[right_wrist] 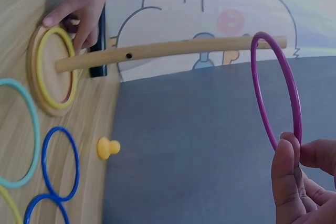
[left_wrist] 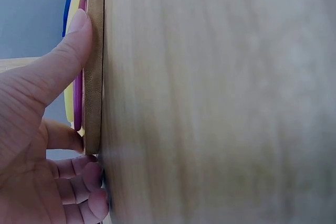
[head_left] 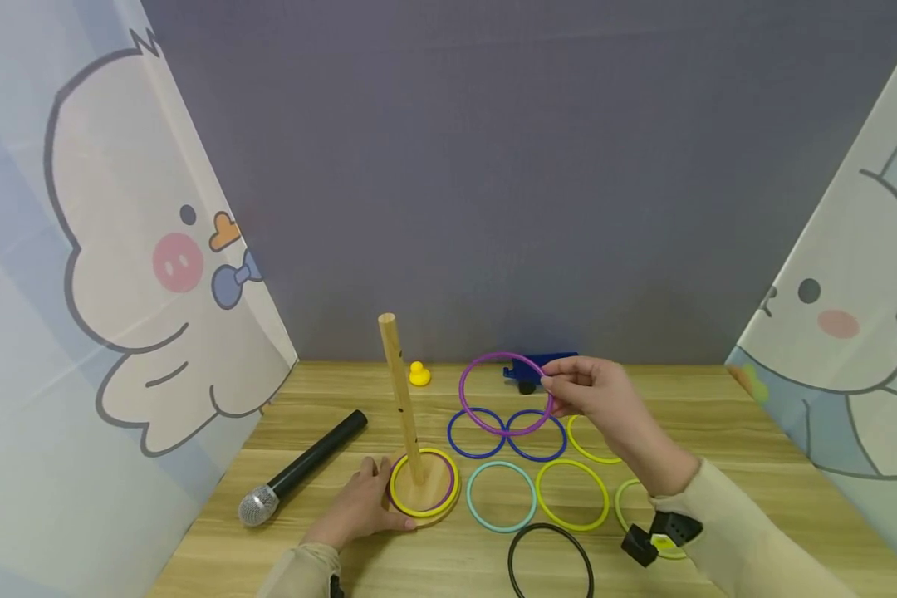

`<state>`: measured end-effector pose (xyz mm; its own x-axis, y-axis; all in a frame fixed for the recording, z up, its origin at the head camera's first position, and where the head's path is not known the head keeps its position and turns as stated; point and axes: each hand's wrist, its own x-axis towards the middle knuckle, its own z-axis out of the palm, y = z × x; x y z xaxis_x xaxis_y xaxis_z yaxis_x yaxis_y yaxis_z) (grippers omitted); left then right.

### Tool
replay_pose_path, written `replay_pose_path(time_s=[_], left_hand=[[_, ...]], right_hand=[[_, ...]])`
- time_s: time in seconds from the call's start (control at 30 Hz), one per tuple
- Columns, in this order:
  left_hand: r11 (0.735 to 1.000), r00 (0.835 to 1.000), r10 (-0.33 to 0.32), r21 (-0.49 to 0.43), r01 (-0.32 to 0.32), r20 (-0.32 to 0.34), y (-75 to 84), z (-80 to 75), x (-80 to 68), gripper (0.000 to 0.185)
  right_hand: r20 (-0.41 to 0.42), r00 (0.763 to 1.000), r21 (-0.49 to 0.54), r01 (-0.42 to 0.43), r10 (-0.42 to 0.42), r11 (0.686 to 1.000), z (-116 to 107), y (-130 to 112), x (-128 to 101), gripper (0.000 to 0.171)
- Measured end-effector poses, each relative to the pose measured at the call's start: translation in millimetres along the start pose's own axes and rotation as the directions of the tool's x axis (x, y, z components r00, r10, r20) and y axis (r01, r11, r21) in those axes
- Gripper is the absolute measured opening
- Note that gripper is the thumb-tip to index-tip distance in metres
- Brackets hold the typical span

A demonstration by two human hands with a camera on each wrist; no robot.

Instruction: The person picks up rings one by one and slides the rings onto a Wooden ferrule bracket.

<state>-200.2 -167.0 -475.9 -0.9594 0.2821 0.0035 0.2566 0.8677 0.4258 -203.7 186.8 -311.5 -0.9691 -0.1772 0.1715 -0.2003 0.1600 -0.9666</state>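
One purple ring (head_left: 462, 390), raised above the table (head_left: 344, 386), is pinched by the right hand (head_left: 594, 390). Left hand (head_left: 366, 507) clamps the stand (head_left: 399, 390) low; duck (head_left: 419, 376) near far edge.

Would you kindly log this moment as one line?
left hand: holds wooden base | right hand: pinches raised purple ring | around peg: yellow ring, lower purple ring

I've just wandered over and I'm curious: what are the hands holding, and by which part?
The right hand pinches a raised purple ring by its rim; the left hand holds the round wooden base at its edge.
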Motion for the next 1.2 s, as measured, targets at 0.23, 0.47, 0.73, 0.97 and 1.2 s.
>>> replay_pose_path(time_s=[0.23,0.47,0.73,0.97,1.2], left_hand=[[1.0,1.0,0.006,0.007,-0.006,-0.011,0.1,-1.8,-0.1,0.117],[1.0,1.0,-0.001,0.002,0.001,0.002,-1.0,-1.1,-0.6,0.118],[1.0,1.0,0.012,0.003,-0.012,-0.008,-2.9,1.2,0.7,0.119],[1.0,1.0,0.024,0.008,-0.024,-0.016,-2.8,0.9,0.7,0.118],[1.0,1.0,0.02,-0.001,-0.02,-0.02,-3.9,2.1,1.5,0.118]], right_hand=[[0.015,0.999,0.057,0.028,-0.029,0.998,12,-13,7,0.028],[0.033,0.999,0.085,0.035,-0.038,0.996,19,-24,11,0.028],[0.034,0.998,0.101,0.042,-0.045,0.994,26,-42,16,0.029],[0.043,0.997,0.136,0.06,-0.067,0.989,36,-55,19,0.029],[0.047,0.996,0.16,0.068,-0.076,0.985,50,-71,26,0.029]])
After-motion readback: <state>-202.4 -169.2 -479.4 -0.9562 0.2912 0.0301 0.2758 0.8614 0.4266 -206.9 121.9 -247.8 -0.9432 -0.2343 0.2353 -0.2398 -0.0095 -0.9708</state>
